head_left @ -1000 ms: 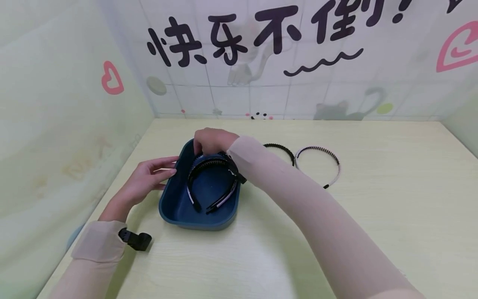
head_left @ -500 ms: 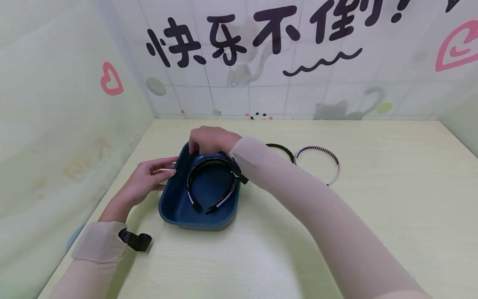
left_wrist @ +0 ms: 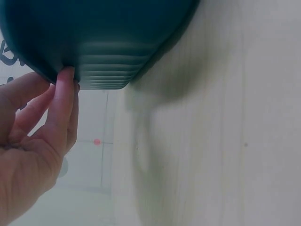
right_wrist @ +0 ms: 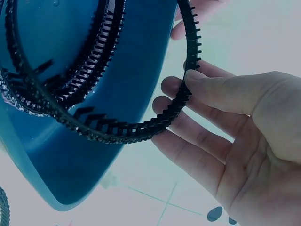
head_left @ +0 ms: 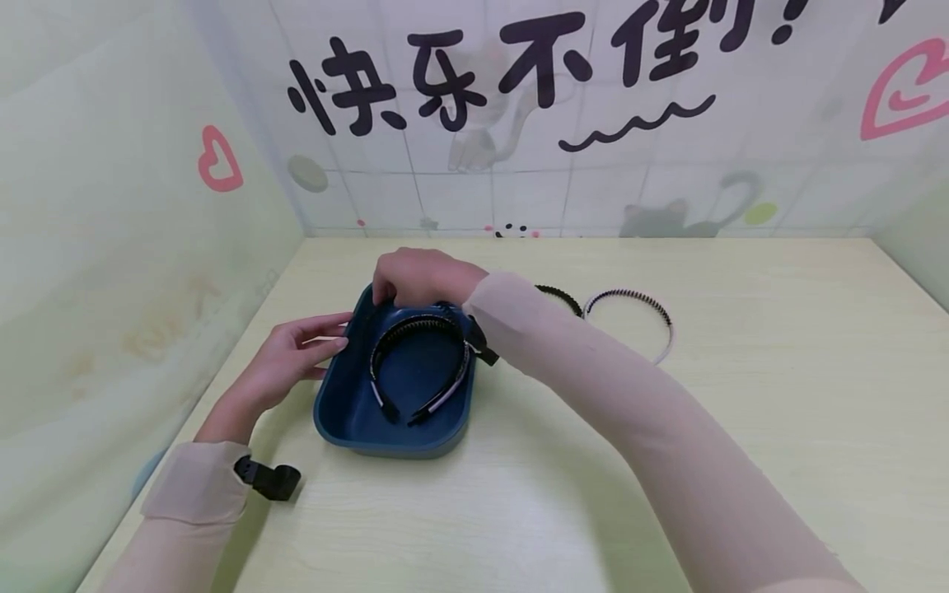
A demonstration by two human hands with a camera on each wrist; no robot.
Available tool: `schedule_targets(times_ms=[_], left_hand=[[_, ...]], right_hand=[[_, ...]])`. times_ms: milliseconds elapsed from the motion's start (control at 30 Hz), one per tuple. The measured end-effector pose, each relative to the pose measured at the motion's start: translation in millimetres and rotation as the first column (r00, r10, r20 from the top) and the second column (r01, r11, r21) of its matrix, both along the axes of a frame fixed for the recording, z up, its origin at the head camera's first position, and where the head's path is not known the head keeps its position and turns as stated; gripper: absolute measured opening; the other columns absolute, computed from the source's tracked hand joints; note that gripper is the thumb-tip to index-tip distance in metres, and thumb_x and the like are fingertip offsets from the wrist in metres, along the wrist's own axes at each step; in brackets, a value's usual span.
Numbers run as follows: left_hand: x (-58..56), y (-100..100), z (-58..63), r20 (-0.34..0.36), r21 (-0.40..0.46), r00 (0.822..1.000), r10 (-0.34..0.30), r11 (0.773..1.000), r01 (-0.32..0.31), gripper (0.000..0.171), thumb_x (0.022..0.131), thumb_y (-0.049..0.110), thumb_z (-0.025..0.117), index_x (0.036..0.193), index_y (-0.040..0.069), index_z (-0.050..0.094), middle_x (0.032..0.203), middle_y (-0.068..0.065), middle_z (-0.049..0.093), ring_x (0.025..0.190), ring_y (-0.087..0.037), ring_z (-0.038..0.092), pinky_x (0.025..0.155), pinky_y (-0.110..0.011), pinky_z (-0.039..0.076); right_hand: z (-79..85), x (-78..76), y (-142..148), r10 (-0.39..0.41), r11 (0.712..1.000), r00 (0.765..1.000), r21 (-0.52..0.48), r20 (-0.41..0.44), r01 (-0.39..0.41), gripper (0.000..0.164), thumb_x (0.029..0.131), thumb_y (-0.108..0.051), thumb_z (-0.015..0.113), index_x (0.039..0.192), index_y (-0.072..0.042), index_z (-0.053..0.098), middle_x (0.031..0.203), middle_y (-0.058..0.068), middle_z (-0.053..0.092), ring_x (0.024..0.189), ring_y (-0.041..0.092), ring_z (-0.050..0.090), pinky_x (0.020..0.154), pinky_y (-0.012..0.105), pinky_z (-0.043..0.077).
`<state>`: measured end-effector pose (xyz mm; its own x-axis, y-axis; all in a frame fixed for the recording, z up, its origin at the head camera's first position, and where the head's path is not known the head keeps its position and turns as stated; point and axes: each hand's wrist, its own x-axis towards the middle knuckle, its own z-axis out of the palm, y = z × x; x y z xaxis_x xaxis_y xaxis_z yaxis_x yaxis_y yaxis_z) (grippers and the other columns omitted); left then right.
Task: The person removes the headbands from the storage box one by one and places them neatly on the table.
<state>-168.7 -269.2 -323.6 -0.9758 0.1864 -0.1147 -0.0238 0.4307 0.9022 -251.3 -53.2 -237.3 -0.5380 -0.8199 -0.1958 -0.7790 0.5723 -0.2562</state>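
My right hand [head_left: 426, 276] is over the back of a dark blue plastic bin [head_left: 393, 450]. In the right wrist view, its thumb and fingers pinch a black toothed headband [right_wrist: 192, 40], which curves over the bin's inside. Beneath that lie stacked headbands [head_left: 417, 323], dark with pale stretches near their ends. My left hand [head_left: 296, 350] rests its fingertips against the bin's left side. From the left wrist view, these fairly straight fingers [left_wrist: 63, 103] touch the outer wall near a ridged corner. Most of the pinched headband is hidden by my right hand and wrist in the head view.
On the light wooden table [head_left: 415, 527], right of the bin, lie a black headband [head_left: 561, 296], partly covered by my right forearm, and a pale-and-black striped headband [head_left: 630, 294]. Printed cloth walls [head_left: 489, 198] stand at the back and left.
My right hand has shifted slightly left and back over the bin, and its forearm covers more of the two headbands on the table. The left hand and bin stay nearly in place.
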Motion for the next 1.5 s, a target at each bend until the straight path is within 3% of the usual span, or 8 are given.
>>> schedule_targets(times_ms=[833, 1233, 1500], left_hand=[[-1.1, -1.1, -2.1, 0.003, -0.006, 1.0, 0.007, 1.0, -0.007, 0.055, 0.09, 0.029, 0.059, 0.138, 0.008, 0.042, 0.119, -0.012, 0.048, 0.096, -0.002, 0.056, 0.07, -0.03, 0.051], [-1.3, -1.2, 0.1, 0.004, -0.016, 1.0, 0.004, 1.0, -0.004, 0.056, 0.09, 0.03, 0.059, 0.138, 0.009, 0.042, 0.122, -0.015, 0.047, 0.097, -0.002, 0.056, 0.071, -0.03, 0.051], [-1.4, -0.5, -0.8, -0.007, -0.007, 1.0, 0.001, 1.0, -0.001, 0.056, 0.09, 0.029, 0.06, 0.137, 0.007, 0.042, 0.119, -0.011, 0.049, 0.095, -0.001, 0.056, 0.069, -0.029, 0.051]], right_hand=[[9.3, 10.0, 9.7, 0.035, 0.999, 0.999, -0.002, -0.04, -0.035, 0.033, 0.093, -0.003, 0.048, 0.119, -0.017, 0.063, 0.117, -0.002, 0.059, 0.106, 0.01, 0.053, 0.09, 0.024, 0.04], [28.9, 14.6, 31.3, 0.052, 0.997, 0.997, -0.057, -0.051, -0.055, 0.031, 0.092, 0.0, 0.051, 0.117, -0.012, 0.064, 0.116, 0.002, 0.059, 0.108, 0.015, 0.053, 0.092, 0.026, 0.039], [34.9, 15.7, 48.1, 0.027, 0.999, 0.997, -0.03, -0.07, -0.029, 0.03, 0.092, -0.003, 0.052, 0.118, -0.013, 0.063, 0.116, 0.0, 0.059, 0.108, 0.013, 0.052, 0.091, 0.028, 0.039]])
